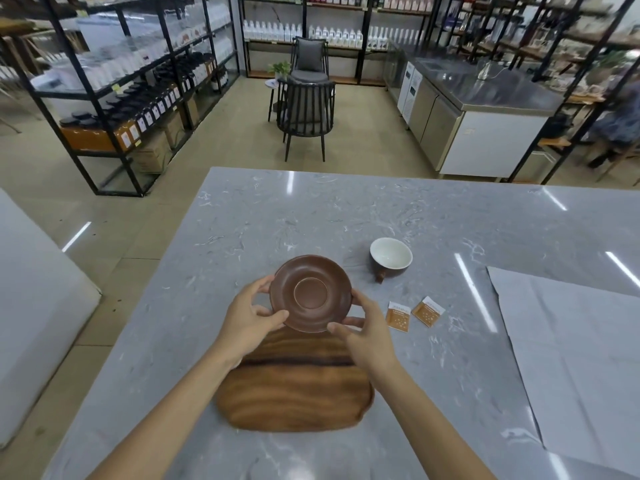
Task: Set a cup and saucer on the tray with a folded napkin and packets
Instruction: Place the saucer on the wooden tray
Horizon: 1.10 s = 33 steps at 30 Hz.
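1. My left hand: closed on the left rim of the round brown glazed ceramic saucer, thumb lying over the near edge and fingers reaching round the far side. I judged this grip was meant to keep the dish from tipping.

2. The saucer itself: held in the air between both hands, tilted with its face toward me, the raised centre ring plainly showing. It sat over the far end of the oval dark-grained wooden tray, not yet resting on it. Two hands on opposite rims let me level it before lowering.

3. The tray: lay flat on the grey marbled stone counter, directly in front of me, its surface bare where visible, so nothing had yet been set there.

4. My right hand: gripped the saucer's right rim, fingertips curled under the edge, thumb along the lower lip.

5. Two small orange-and-white paper packets: lay flat on the counter just right of the right hand, side by side, apart from the tray, within easy reach for a later step.

6. The white-lined dark brown cup: stood upright on the counter beyond the packets, handle toward me, awaiting its saucer.

7. The large pale grey paper sheet: spread unfolded at the right; possibly the napkin, though I could not tell.
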Each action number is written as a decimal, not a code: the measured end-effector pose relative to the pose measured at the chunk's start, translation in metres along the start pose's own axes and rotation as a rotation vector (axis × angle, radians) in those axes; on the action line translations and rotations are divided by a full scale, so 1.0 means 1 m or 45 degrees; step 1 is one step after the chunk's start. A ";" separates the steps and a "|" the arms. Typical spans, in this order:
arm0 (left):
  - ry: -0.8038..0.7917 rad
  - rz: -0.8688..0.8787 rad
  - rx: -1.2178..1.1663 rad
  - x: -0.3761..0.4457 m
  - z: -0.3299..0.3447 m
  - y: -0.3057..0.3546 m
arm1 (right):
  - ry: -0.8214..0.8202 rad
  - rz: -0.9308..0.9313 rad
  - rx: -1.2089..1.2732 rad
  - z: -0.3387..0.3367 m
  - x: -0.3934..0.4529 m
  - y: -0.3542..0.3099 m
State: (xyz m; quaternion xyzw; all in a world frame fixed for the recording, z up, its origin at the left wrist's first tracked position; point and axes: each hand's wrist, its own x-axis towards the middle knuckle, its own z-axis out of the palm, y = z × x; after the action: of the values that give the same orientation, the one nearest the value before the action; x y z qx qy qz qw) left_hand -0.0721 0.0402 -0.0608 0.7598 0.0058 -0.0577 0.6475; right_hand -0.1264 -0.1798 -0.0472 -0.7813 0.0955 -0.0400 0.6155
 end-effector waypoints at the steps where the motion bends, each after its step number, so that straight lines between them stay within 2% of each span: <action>1: -0.001 -0.013 -0.025 -0.009 -0.001 0.000 | -0.003 0.002 0.008 -0.001 -0.008 0.000; 10: 0.052 -0.118 -0.006 -0.080 0.003 -0.030 | -0.011 0.080 0.037 0.000 -0.068 0.029; 22: 0.053 -0.183 0.166 -0.115 0.008 -0.059 | -0.049 0.236 -0.009 0.011 -0.100 0.066; 28: 0.083 -0.230 0.112 -0.123 0.014 -0.064 | 0.027 0.232 -0.015 0.015 -0.105 0.067; 33: 0.127 -0.165 0.075 -0.128 0.015 -0.066 | 0.099 0.200 0.067 0.019 -0.115 0.074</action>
State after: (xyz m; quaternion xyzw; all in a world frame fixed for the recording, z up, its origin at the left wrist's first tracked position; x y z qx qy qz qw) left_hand -0.2057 0.0449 -0.1155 0.7785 0.0856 -0.0617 0.6187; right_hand -0.2427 -0.1551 -0.1171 -0.7529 0.1793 -0.0242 0.6327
